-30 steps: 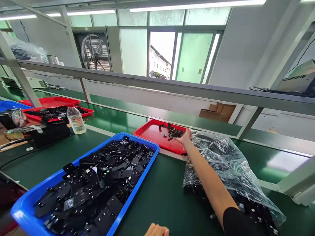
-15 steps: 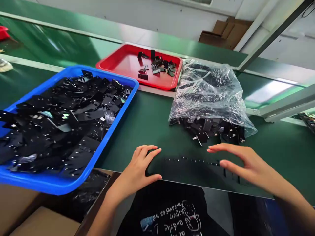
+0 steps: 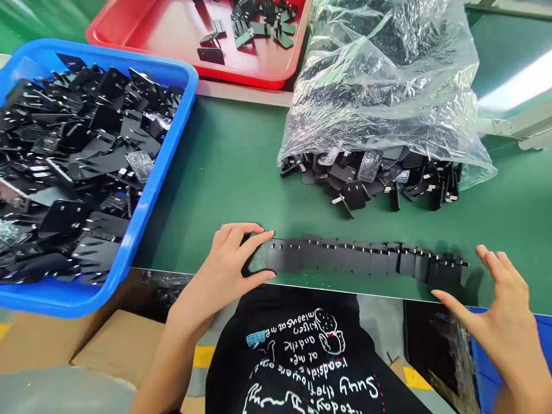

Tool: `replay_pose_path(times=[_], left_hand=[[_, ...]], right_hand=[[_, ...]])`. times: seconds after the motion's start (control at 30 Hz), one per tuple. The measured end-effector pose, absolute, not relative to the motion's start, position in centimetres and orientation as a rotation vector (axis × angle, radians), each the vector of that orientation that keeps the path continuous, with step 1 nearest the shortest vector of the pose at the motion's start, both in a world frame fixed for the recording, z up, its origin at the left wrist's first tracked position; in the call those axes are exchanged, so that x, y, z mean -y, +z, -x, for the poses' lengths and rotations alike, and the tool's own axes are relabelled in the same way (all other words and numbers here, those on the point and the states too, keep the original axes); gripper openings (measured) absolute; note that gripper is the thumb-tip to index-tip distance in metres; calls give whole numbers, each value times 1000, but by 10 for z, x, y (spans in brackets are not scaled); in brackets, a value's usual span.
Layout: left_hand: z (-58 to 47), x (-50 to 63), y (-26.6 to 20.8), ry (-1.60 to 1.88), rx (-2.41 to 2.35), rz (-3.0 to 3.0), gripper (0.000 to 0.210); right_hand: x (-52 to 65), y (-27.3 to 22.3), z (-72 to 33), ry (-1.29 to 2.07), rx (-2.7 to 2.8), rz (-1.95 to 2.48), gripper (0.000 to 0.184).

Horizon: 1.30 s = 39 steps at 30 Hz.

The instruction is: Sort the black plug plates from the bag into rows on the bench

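Black plates (image 3: 362, 262), overlapping, silver-flecked, line up between left hand (image 3: 226, 259) and right hand (image 3: 502, 305), thumbs spread from fingers.

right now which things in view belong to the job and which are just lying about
In the job, it seems:
row of black pieces, left hand and right hand at its ends
plastic bag with loose pieces
blue tray and red tray holding similar pieces

Apparently just lying about:
cardboard, lower left
blue item, lower right
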<state>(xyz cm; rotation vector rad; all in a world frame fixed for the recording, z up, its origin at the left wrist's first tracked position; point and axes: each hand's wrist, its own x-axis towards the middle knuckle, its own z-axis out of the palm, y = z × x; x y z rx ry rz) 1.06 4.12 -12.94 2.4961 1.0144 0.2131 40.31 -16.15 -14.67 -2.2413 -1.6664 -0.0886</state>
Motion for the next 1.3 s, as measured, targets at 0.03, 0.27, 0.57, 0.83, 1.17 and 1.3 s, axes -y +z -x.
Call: replay_pose_path(times=[0.03, 0.27, 0.57, 0.83, 1.17, 1.3], left_hand=[[-11, -42, -129, 219, -1002, -2508, 46], [-14, -49, -131, 208, -978, -2540, 43], [-13, -51, -129, 219, -962, -2559, 45], [-7, -57, -128, 249, -983, -2613, 43], [20, -67, -129, 288, -1046, -2680, 41], [31, -69, -125, 211, -1186, -2636, 42]], right_hand=[[165, -146, -410, -40, 1662, 2281, 87], [170, -146, -418, 205, 1605, 2275, 75], [163, -144, -411, 263, 1582, 2236, 65], [148, -142, -406, 365, 1624, 2187, 64], [125, -140, -390, 387, 1774, 2091, 64], [110, -144, -380, 390, 1840, 2040, 66]])
